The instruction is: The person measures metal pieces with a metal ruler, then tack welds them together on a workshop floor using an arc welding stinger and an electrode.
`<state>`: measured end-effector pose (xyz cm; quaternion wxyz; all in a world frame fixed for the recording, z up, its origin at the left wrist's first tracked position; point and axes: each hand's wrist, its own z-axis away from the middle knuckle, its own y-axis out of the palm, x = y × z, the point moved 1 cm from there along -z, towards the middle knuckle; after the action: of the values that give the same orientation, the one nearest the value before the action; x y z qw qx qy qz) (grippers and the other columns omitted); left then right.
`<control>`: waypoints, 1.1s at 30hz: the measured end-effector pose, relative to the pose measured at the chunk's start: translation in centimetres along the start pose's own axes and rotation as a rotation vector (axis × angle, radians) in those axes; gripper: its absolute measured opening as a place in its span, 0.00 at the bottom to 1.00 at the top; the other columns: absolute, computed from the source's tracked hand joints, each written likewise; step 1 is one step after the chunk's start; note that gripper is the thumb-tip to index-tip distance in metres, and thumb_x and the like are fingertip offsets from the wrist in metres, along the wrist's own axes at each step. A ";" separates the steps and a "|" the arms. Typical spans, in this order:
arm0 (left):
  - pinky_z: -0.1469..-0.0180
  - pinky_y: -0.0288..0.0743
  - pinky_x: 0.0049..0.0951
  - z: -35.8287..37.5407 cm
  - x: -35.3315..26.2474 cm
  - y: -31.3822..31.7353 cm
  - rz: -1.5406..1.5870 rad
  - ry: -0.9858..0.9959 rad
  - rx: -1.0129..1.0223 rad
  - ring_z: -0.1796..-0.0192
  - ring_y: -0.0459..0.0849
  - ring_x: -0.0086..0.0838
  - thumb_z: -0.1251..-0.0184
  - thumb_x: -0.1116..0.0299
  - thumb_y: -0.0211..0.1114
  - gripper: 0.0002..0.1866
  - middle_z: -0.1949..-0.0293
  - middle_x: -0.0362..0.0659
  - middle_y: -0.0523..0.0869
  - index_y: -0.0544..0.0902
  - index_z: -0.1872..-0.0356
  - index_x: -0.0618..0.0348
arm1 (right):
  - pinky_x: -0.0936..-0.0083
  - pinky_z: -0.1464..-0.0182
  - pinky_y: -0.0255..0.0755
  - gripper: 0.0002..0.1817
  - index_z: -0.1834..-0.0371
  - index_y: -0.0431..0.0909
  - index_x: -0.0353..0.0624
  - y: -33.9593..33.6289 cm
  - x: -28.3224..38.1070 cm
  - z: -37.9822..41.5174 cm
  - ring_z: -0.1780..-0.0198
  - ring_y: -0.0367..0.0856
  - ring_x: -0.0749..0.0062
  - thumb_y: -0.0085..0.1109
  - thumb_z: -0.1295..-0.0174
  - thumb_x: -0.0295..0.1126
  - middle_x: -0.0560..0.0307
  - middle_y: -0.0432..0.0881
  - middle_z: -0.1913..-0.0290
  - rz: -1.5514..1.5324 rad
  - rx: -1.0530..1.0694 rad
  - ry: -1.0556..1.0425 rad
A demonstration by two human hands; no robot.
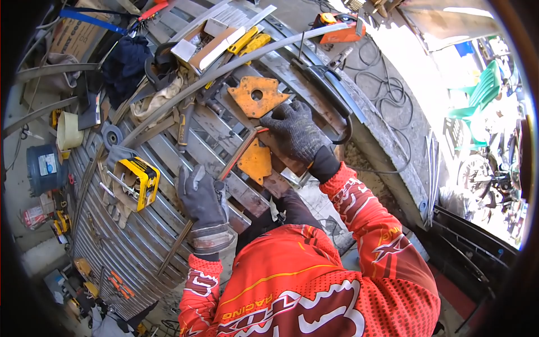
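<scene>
My right hand (297, 133), in a dark knit glove, is at the lower edge of an orange welding magnet (255, 96) with a round hole. Its thumb reaches left and its fingers bend down over the steel there; what they grip is hidden beneath the glove. A second orange welding magnet (255, 162) lies just left of that wrist, beside a narrow steel bar with a reddish edge (242, 153). My left hand (200, 197), in a grey work glove, rests on the slatted metal bench (168, 224), fingers extended and holding nothing visible.
A hammer (184, 124) lies above my left hand. To the left stands a yellow-black box (138, 182). A long curved grey strip (185, 101) arches over the bench. An angle grinder with orange guard (339, 28), a black-handled tool (325, 84) and loose cables (387, 92) are on the right.
</scene>
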<state>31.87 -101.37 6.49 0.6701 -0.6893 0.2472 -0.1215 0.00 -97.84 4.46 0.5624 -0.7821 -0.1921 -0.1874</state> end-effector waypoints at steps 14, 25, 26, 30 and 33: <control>0.15 0.60 0.40 0.2 0.0 0.5 0.148 -0.069 -0.047 0.18 0.63 0.45 0.33 0.66 0.75 0.11 0.31 0.46 0.78 0.89 0.52 0.51 | 0.49 0.37 0.71 0.20 0.48 0.92 0.61 -0.1 -0.3 -0.6 0.41 0.79 0.45 0.71 0.46 0.33 0.54 0.86 0.46 -0.004 0.007 0.029; 0.18 0.68 0.41 -0.4 0.9 0.9 0.069 0.088 -0.146 0.22 0.70 0.47 0.38 0.69 0.79 0.11 0.36 0.44 0.80 0.88 0.56 0.51 | 0.49 0.39 0.69 0.21 0.46 0.92 0.62 0.1 -0.2 -0.4 0.40 0.78 0.44 0.75 0.47 0.35 0.54 0.83 0.48 -0.056 0.054 0.070; 0.18 0.68 0.41 -0.2 1.1 1.1 0.069 0.093 -0.145 0.22 0.70 0.47 0.38 0.69 0.79 0.11 0.36 0.44 0.80 0.88 0.56 0.51 | 0.49 0.39 0.69 0.21 0.46 0.92 0.62 0.2 -0.2 -0.3 0.40 0.78 0.44 0.75 0.47 0.35 0.54 0.83 0.48 -0.056 0.050 0.074; 0.16 0.64 0.43 -0.6 -0.6 -0.8 0.015 0.090 -0.107 0.21 0.70 0.47 0.39 0.65 0.80 0.13 0.36 0.43 0.82 0.87 0.55 0.52 | 0.47 0.39 0.68 0.21 0.45 0.92 0.63 0.3 -0.3 -0.3 0.39 0.77 0.43 0.74 0.45 0.37 0.53 0.83 0.47 -0.037 0.063 0.072; 0.15 0.62 0.44 -0.6 -0.7 -1.1 -0.002 0.082 -0.069 0.21 0.69 0.48 0.39 0.64 0.79 0.15 0.36 0.43 0.82 0.87 0.54 0.53 | 0.47 0.38 0.68 0.20 0.45 0.92 0.64 0.1 -0.2 -0.5 0.39 0.77 0.43 0.74 0.43 0.39 0.53 0.82 0.47 -0.035 0.090 0.074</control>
<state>31.16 -101.58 7.76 0.6352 -0.7066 0.2780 -0.1416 -0.16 -98.30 4.46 0.6006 -0.7449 -0.1928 -0.2172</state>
